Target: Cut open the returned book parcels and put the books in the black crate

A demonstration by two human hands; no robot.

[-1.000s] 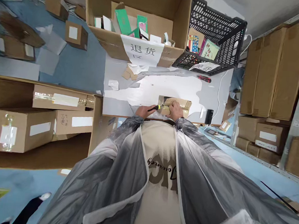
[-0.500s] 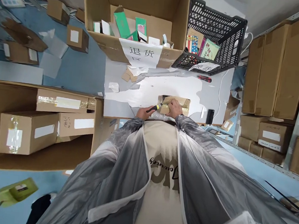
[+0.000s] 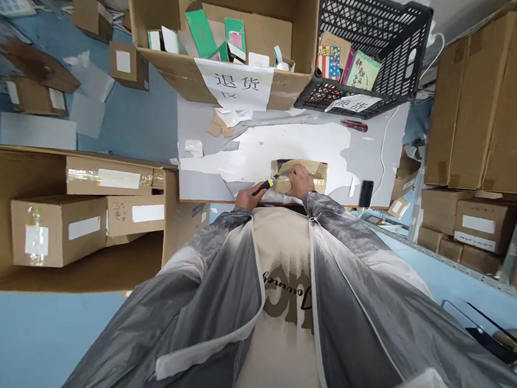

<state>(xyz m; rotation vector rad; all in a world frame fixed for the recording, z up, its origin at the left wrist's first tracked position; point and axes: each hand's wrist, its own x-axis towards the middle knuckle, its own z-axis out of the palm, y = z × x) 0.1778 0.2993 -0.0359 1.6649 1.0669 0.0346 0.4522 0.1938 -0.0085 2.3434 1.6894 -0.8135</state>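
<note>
In the head view, my left hand (image 3: 249, 197) is closed around a black-and-yellow utility knife (image 3: 262, 188) at the table's near edge. The knife's tip end points at the left side of a small cardboard box (image 3: 319, 185), which has clear tape on it. My right hand (image 3: 302, 182) lies over the top of that box with bent fingers gripping its cardboard; the fingertips are partly hidden. The box sits on the white table (image 3: 286, 137), close to my body.
Behind stand a large carton (image 3: 169, 71) of small boxes and a black plastic crate (image 3: 377, 23). A red-black cutter (image 3: 354, 125) and a phone (image 3: 366, 194) lie to the right. Another big carton (image 3: 73, 286) with parcels is left; stacked cartons (image 3: 474, 110) are right.
The view has shifted slightly. A yellow-green object at the lower left has left the picture. Both hands keep nearly the same place at the box, the knife still in my left hand.
</note>
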